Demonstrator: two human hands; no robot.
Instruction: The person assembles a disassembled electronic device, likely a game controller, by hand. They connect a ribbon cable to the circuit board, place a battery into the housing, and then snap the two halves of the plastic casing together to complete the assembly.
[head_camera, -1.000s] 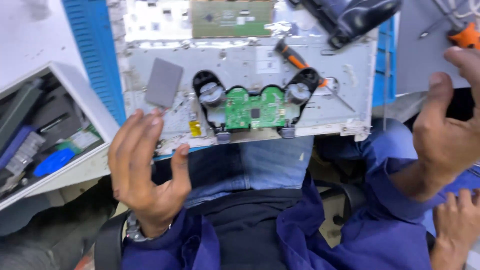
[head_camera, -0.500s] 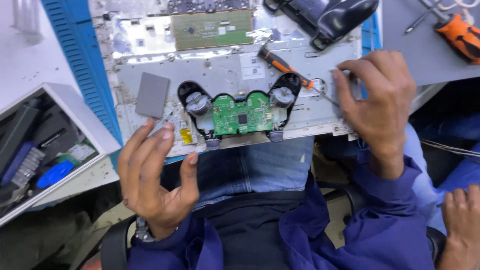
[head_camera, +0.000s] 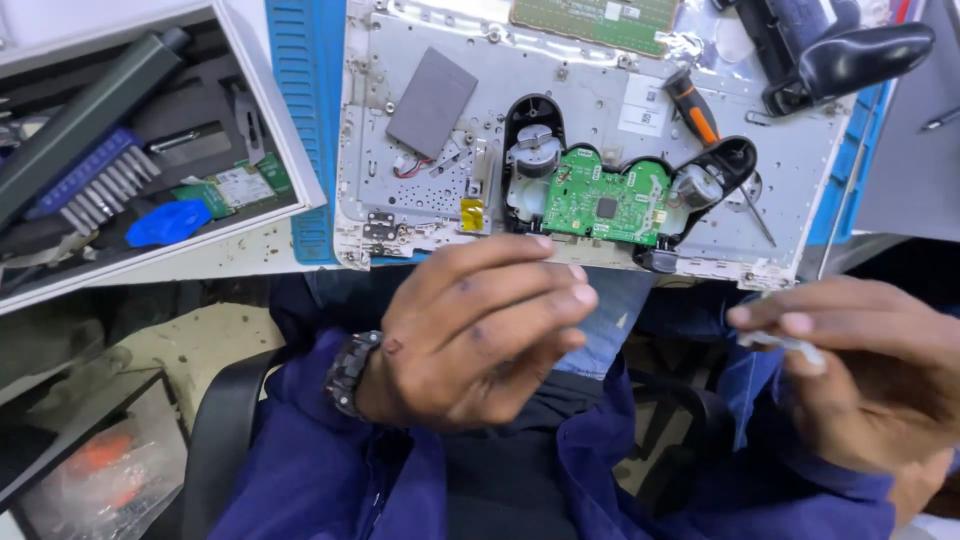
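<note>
The right hand (head_camera: 870, 375) pinched a small pale part (head_camera: 785, 345), thin and whitish, between thumb and forefinger over the lap, below the counter (head_camera: 200, 265) edge; what the part was could not be told. It appeared light and probably fragile, best held by its edges with gentle pressure, since so small a piece could slip from the fingers and drop to the floor. The left hand (head_camera: 480, 335) hovered empty beside it, fingers loosely curled and close together, gripping nothing. Just beyond the left fingers lay an opened game controller shell (head_camera: 625, 195) with its green circuit board (head_camera: 605, 200) and two motors exposed, resting on a grey metal laptop chassis (head_camera: 600, 100). A board of this kind would be stiff but sensitive and is better taken by its rim. An orange-handled screwdriver (head_camera: 695, 105) lay beyond the right fingers, touching the shell. Far left of the left fingers stood a white tray (head_camera: 290, 130) holding a bit set (head_camera: 95, 185) and a blue pry tool (head_camera: 170, 222). A blue mat (head_camera: 305, 100) covered the counter beneath the chassis.
</note>
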